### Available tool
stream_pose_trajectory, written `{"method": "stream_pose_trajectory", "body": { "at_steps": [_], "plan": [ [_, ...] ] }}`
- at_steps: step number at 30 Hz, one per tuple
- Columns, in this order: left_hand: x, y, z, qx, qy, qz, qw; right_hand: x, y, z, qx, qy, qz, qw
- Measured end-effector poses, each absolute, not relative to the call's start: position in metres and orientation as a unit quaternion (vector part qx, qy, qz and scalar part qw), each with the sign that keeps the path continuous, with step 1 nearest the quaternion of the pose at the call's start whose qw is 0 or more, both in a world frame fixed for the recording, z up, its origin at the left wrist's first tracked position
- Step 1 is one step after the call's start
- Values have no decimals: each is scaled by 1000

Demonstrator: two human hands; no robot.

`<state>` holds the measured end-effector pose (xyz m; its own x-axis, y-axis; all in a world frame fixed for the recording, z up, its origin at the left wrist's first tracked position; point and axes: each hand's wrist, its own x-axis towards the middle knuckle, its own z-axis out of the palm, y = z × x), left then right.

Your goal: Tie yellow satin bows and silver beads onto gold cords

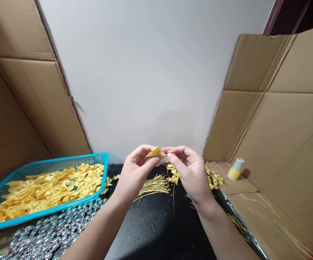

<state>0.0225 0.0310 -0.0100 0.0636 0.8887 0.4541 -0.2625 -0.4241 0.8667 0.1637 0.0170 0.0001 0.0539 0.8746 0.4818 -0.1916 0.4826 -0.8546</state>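
Note:
My left hand and my right hand meet above the black table, fingers pinched together on a small folded piece of yellow ribbon. A thin gold wire seems to cross the ribbon at my right fingertips, though it is too small to be sure. Just below the hands lies a bundle of gold wire pieces. Finished-looking yellow ribbon bows lie scattered behind my right hand.
A turquoise plastic basket full of yellow ribbon pieces stands at the left, resting on a heap of silver beads. A yellow thread spool lies on cardboard at the right. Cardboard sheets stand on both sides before a white wall.

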Motion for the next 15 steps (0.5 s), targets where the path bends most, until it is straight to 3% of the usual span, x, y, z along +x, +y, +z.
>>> {"method": "stream_pose_trajectory", "body": {
  "at_steps": [8, 15],
  "plan": [
    [23, 29, -7, 614, 300, 671, 288, 170, 15, 2, -276, -511, 411, 703],
    [24, 24, -6, 621, 259, 637, 376, 169, 6, 4, -265, -540, 373, 706]
  ]
}}
